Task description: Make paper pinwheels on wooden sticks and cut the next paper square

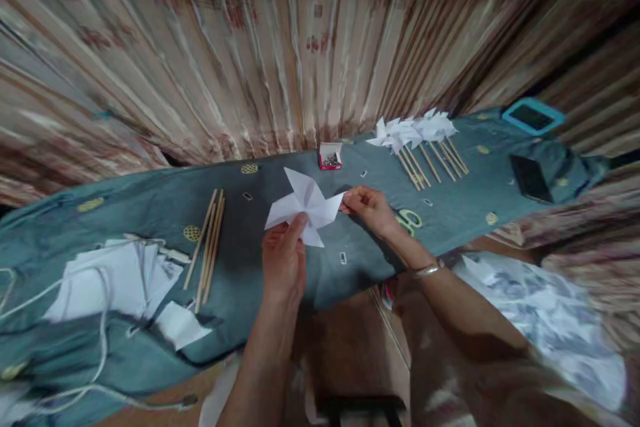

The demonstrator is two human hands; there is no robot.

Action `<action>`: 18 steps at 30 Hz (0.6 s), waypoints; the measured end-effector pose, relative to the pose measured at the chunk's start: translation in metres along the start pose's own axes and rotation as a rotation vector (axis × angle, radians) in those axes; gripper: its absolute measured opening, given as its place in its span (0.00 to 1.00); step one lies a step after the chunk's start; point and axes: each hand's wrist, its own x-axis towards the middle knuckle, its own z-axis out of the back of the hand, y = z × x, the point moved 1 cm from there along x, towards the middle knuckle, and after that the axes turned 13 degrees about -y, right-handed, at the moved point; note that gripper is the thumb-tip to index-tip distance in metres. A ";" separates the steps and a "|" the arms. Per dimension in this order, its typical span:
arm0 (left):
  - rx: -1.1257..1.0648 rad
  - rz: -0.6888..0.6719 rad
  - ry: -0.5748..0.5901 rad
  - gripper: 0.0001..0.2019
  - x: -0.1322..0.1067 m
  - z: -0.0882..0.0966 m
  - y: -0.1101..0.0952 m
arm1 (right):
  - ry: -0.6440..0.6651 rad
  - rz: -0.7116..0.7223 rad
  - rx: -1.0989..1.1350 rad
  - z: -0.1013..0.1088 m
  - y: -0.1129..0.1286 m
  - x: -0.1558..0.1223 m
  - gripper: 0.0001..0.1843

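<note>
Over the middle of the table (pixel 150 207): a white paper pinwheel (pixel 306 207) is held just above the teal cloth, between both hands.
Left hand (pixel 284 257): it is closed on the lower edge of the paper pinwheel, with the thumb pressed on the front of the paper.
Right hand (pixel 370 208): the fingertips are pinched together on the right tip of the paper pinwheel; a bangle (pixel 427 270) is worn on the wrist.
Wooden sticks (pixel 207 243): they are laid in a bundle on the cloth, to the left of the left hand and apart from it.
Paper sheets (pixel 115 280): they are piled at the left end, and a white cord (pixel 103 340) is run across them.
Red box (pixel 330 157): it is placed behind the paper pinwheel, near the curtain (pixel 250 47); small metal pieces are seen inside.
Finished pinwheels (pixel 420 137): they are laid side by side at the far right, each on a stick.
Scissors (pixel 413 219): only the green handles are seen, just beside the right wrist.
Dark phone (pixel 530 178): it is laid flat near the right end.
</note>
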 end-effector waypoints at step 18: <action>0.084 -0.078 0.080 0.08 0.000 -0.009 0.014 | 0.244 0.634 -0.919 0.030 0.011 -0.026 0.13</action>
